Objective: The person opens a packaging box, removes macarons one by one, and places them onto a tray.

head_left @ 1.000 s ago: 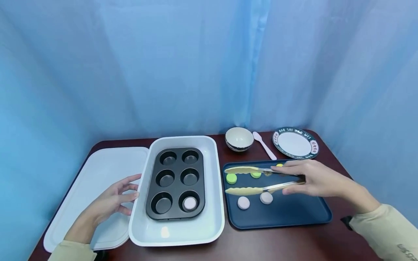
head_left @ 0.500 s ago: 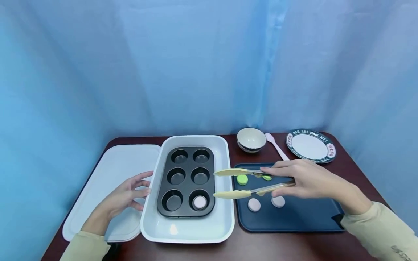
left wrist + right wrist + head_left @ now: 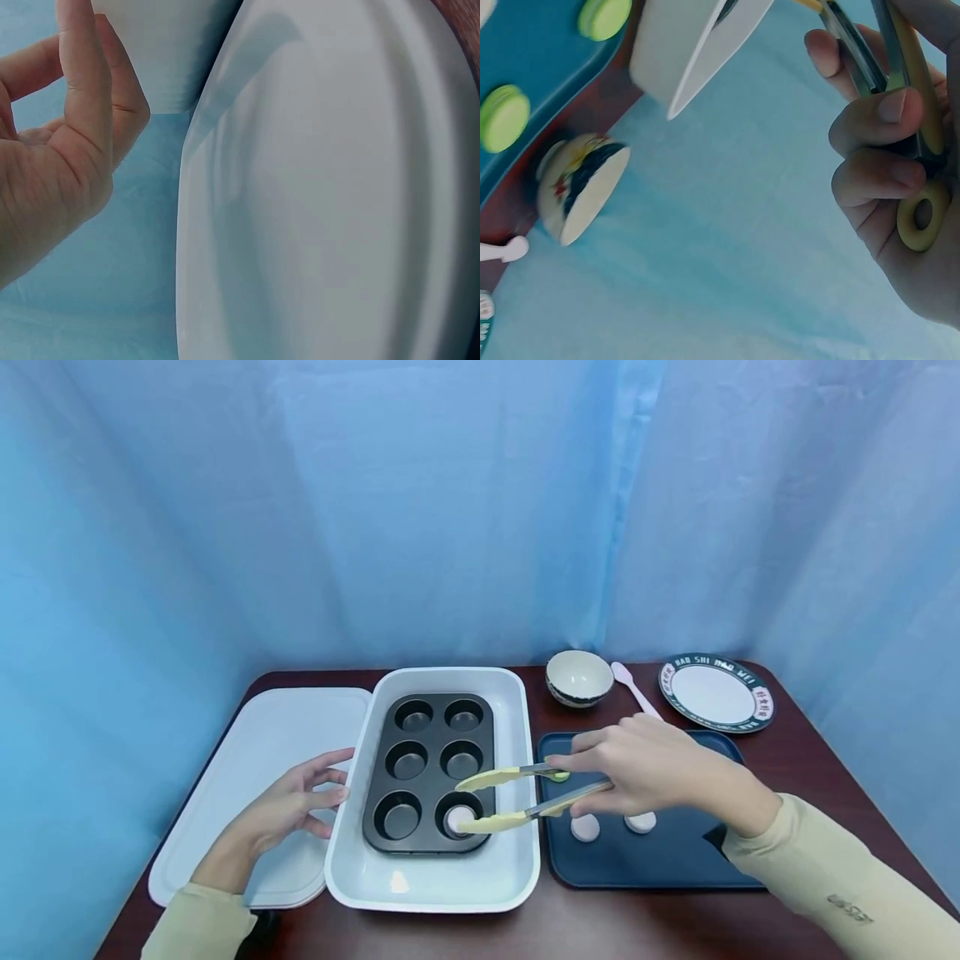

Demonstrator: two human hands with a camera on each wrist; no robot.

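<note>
With curled fingers my right hand point(image 3: 652, 768) grips a pair of tongs point(image 3: 504, 821) that have wavy yellow tips. The tips stand apart over the near right cup of a dark muffin tin point(image 3: 433, 785). In that cup lies a pale macaron point(image 3: 455, 816), which the lower tip partly overlaps. The tin sits inside a white tub point(image 3: 435, 889). My left hand point(image 3: 288, 802) has its fingers loosely bent, fingertips right at the tub's left wall; it holds nothing. In the right wrist view, the ring end of the tongs point(image 3: 922, 217) shows below my fingers.
On the right, a blue tray point(image 3: 660, 864) bears pale macarons point(image 3: 585, 828) and green macarons point(image 3: 504, 118). Behind it are a bowl point(image 3: 579, 681), a pink spoon point(image 3: 633, 689) and a plate point(image 3: 716, 693). A white board-like panel point(image 3: 247, 760) lies left of the tub.
My right hand has carried the tongs leftward from over the blue tray to the muffin tin, and their tips are slightly closer together. My left hand stays by the tub. The head view has shifted.
</note>
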